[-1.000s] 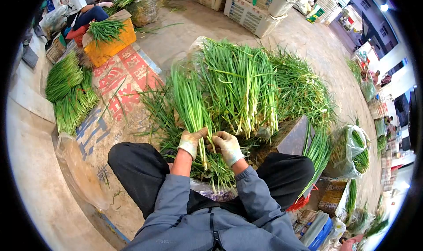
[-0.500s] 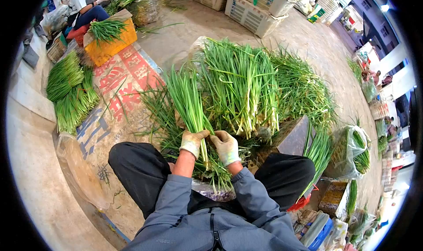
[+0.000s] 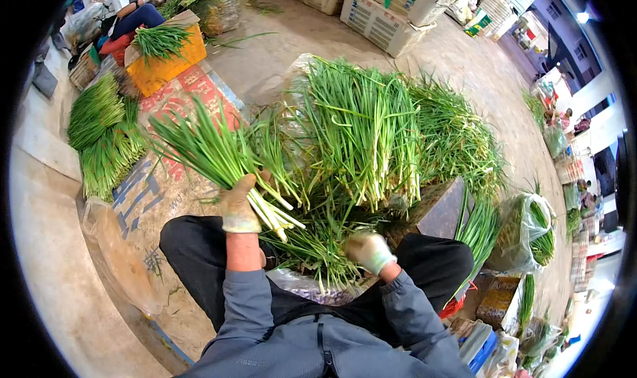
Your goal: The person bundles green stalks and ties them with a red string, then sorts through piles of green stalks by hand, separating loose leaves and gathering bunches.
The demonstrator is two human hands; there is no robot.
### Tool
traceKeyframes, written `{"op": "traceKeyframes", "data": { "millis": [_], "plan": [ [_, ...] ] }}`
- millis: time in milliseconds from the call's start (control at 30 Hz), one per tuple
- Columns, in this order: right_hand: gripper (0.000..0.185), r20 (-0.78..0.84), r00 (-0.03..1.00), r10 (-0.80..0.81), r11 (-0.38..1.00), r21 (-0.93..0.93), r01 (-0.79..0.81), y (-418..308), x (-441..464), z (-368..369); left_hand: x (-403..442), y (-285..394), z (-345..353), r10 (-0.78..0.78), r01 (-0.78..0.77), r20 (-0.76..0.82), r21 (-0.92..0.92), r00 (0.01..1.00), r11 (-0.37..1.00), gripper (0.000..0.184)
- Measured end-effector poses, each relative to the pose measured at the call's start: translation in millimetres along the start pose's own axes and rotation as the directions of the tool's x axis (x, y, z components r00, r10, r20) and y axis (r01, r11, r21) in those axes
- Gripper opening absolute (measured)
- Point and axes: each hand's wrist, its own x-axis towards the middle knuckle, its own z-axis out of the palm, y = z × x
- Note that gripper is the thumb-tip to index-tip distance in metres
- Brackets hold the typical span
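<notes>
My left hand [image 3: 240, 205], in a pale, soiled work glove, is wrapped around a bunch of garlic chives [image 3: 209, 153]. The leaves fan up to the left, and the white stem ends point down to the right. My right hand [image 3: 369, 250], gloved too, is smeared by motion near my right knee; its fingers cannot be made out. Loose leaves and stems [image 3: 317, 255] lie between my knees, below both hands. Just beyond stands a large heap of garlic chives [image 3: 361, 129], stems toward me.
More greens [image 3: 458, 136] are piled to the right, beside a wooden block [image 3: 434, 209]. Finished-looking bundles [image 3: 109, 139] lie at the left. A person [image 3: 129, 13] sits behind an orange box [image 3: 166, 56]. White plastic crates [image 3: 381, 26] stand at the back; a bagged bundle [image 3: 524, 228] is at the right.
My left hand has swung left with the bunch, which now tilts left instead of standing nearly upright. My right hand has come away from it, moving right and down.
</notes>
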Motion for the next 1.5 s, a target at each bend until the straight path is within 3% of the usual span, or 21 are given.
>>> {"op": "traceKeyframes", "data": {
  "millis": [33,67,100,133,167,233,433,533,633,733,800,933,1000,1033,1067,1133,1167,1367,1400,1467,1500],
  "plan": [
    [0.030,0.376,0.925,0.060,0.992,-0.127,-0.012,-1.3,0.1,3.2,7.0,7.9,-5.5,-0.017,0.016,0.067,0.017,0.998,1.000,0.039],
    [0.035,0.686,0.710,0.160,0.969,-0.248,0.022,-4.4,0.9,11.1,4.5,14.4,-11.3,-0.007,0.001,0.148,0.042,0.989,0.999,0.040],
    [0.037,0.604,0.745,0.285,0.937,-0.339,-0.084,-5.3,15.9,20.0,-1.1,22.2,-4.1,0.036,-0.043,0.173,0.042,0.984,0.998,0.043],
    [0.035,0.251,0.949,0.190,0.977,-0.146,-0.157,-4.7,27.7,28.9,-5.3,25.2,-1.4,0.081,-0.090,0.194,0.041,0.978,0.995,0.046],
    [0.034,0.129,0.961,0.246,0.967,0.033,-0.252,-22.8,54.7,22.2,-5.3,27.5,-6.3,0.072,-0.081,0.191,0.041,0.979,0.996,0.050],
    [0.029,-0.002,0.988,0.151,0.977,0.149,-0.150,-37.4,98.7,32.7,-8.5,39.4,-3.9,0.111,-0.119,0.143,0.043,0.983,0.992,0.049],
    [0.034,0.283,0.957,0.062,0.965,0.227,-0.130,-74.0,134.4,74.4,11.6,59.7,-37.1,0.176,-0.178,0.030,0.238,0.984,0.955,0.039],
    [0.030,0.143,0.978,0.152,0.927,0.323,-0.191,-62.4,107.6,70.0,21.5,57.6,-42.5,0.071,-0.036,-0.110,0.293,0.991,0.956,0.041],
    [0.017,-0.379,0.869,0.318,0.909,0.381,-0.167,-42.0,77.6,26.5,22.7,40.8,-17.5,0.081,-0.080,0.000,0.152,0.997,0.985,0.046],
    [0.019,-0.642,0.672,0.369,0.929,0.269,-0.253,-7.7,64.2,-14.7,40.2,14.0,-21.6,-0.085,0.097,0.181,-0.060,0.980,0.993,0.048],
    [0.031,-0.607,0.690,0.396,0.890,0.068,-0.451,1.4,66.7,-31.2,36.3,-8.1,-4.7,-0.174,0.185,0.113,-0.093,0.978,0.978,0.048],
    [0.028,-0.447,0.789,0.421,0.864,-0.068,-0.499,35.1,81.2,-6.8,18.1,-47.5,32.1,-0.223,0.207,0.103,0.148,0.969,0.967,0.041],
    [0.029,-0.424,0.778,0.463,0.886,0.255,-0.388,27.5,73.4,-17.5,15.5,-66.5,32.7,-0.317,0.297,0.065,0.210,0.946,0.931,0.037],
    [0.027,-0.466,0.833,0.300,0.950,0.223,-0.217,23.5,66.1,-19.6,12.8,-73.1,36.0,-0.288,0.262,0.068,0.256,0.955,0.930,0.035],
    [0.027,-0.462,0.831,0.308,0.947,0.232,-0.222,18.2,55.7,-17.7,6.8,-78.4,36.2,-0.271,0.238,0.068,0.309,0.960,0.921,0.032],
    [0.032,-0.081,0.869,0.488,0.641,0.709,-0.293,-5.1,39.0,-36.9,1.2,-86.7,44.4,-0.312,0.262,0.058,0.410,0.948,0.874,0.037],
    [0.027,-0.064,0.851,0.521,0.546,0.792,-0.274,-13.8,32.5,-43.7,-1.5,-91.9,47.4,-0.327,0.263,0.075,0.438,0.942,0.860,0.038],
    [0.020,0.014,0.919,0.395,0.547,0.799,-0.247,-33.0,18.4,-30.8,-29.2,-121.4,55.1,-0.473,0.427,-0.045,0.512,0.880,0.745,0.028],
    [0.020,0.041,0.936,0.351,0.589,0.767,-0.254,-38.6,16.5,-30.8,-31.9,-123.3,50.8,-0.461,0.335,0.086,0.572,0.883,0.749,0.028],
    [0.024,0.095,0.938,0.333,0.532,0.803,-0.270,-45.4,6.5,-30.4,-33.1,-125.3,44.4,-0.426,0.315,0.040,0.612,0.904,0.726,0.028],
    [0.023,-0.010,0.970,0.242,0.725,0.667,-0.174,-32.5,0.4,-16.5,-27.0,-124.9,38.7,-0.417,0.339,-0.029,0.636,0.908,0.694,0.026]
  ]
}}
